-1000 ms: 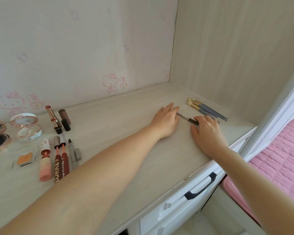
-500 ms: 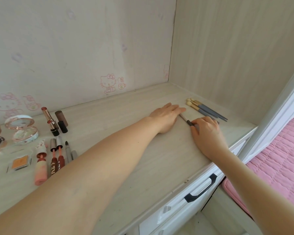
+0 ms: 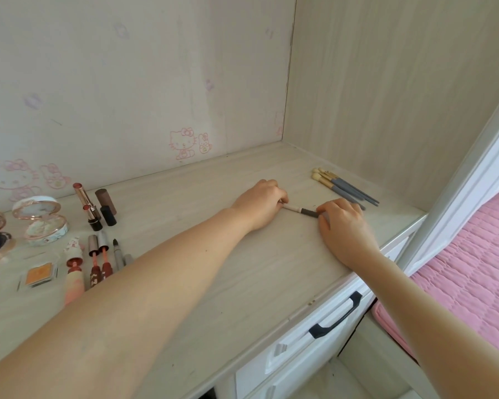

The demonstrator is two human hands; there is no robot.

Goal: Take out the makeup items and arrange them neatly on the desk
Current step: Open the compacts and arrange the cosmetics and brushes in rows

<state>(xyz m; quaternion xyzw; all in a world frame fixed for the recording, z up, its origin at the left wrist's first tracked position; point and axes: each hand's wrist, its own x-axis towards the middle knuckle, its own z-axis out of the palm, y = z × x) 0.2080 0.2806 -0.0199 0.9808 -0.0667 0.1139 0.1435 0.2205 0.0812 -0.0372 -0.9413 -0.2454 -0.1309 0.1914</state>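
I see the makeup pencil flat on the desk, far-right area, w/ both hands on it. Left hand fingers curl on its pale end; right hand fingers pinch the dark end. Makeup brushes lie just beyond, nr the right wall. Bare desk runs from the pencil to the near edge. Lipsticks sit well left.

Desk with brushes, lipsticks, perhaps compacts

A pale desk meets a cartoon-stickered wall beside pink bedding.
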